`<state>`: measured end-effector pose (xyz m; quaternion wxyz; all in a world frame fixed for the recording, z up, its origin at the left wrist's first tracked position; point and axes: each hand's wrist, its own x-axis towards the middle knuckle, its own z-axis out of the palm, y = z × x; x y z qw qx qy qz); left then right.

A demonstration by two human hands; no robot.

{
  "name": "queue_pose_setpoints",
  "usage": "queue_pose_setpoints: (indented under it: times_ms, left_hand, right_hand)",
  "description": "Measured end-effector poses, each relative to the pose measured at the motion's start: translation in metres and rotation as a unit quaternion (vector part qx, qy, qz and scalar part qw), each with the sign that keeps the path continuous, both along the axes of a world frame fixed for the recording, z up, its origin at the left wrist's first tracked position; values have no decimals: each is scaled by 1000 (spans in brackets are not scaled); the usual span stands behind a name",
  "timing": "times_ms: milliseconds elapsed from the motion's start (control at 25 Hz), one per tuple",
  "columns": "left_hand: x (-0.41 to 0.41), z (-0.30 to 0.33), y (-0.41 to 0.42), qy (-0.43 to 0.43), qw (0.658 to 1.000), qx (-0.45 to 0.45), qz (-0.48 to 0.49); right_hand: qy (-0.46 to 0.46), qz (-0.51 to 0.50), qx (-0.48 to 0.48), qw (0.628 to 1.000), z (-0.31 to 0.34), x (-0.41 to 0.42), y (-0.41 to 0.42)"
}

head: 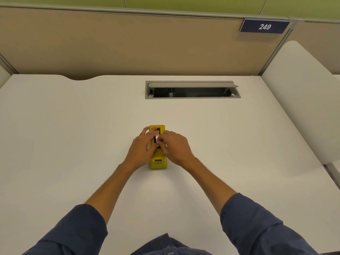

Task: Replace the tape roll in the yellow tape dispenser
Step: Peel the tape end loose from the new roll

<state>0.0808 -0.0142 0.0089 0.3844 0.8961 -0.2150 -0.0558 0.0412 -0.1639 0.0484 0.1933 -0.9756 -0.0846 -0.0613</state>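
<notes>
The yellow tape dispenser [157, 161] stands on the white desk, lengthwise away from me, its cutter end toward me. My left hand [140, 147] grips its left side, fingers curled over the top edge. My right hand [173, 147] covers the right side, with thumb and fingertips pinched on a pale tape roll [157, 138] sitting in the dark slot on top. Only a sliver of the roll shows between my fingers.
An open grey cable tray [192, 89] is sunk into the white desk [73, 126] beyond the dispenser. Tan partition walls close the back, with a dark sign reading 249 [264, 26] at upper right. A white curved panel [303, 98] stands on the right.
</notes>
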Motion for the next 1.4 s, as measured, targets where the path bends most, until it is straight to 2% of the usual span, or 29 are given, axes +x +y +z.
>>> queue_pose_setpoints:
  times_ms: [360, 840, 1080, 1400]
  left_hand:
    - [-5, -4, 4, 25, 1000, 7, -2]
    - [-12, 4, -1, 15, 997, 74, -2]
    - [-27, 2, 0, 35, 999, 9, 13]
    - [-40, -2, -3, 43, 997, -2, 60]
  right_hand:
    - [-18, -10, 17, 1000, -6, -20, 4]
    - [-13, -29, 29, 999, -12, -42, 8]
    - [-20, -42, 45, 998, -13, -47, 10]
    - [-35, -44, 59, 997, -13, -52, 11]
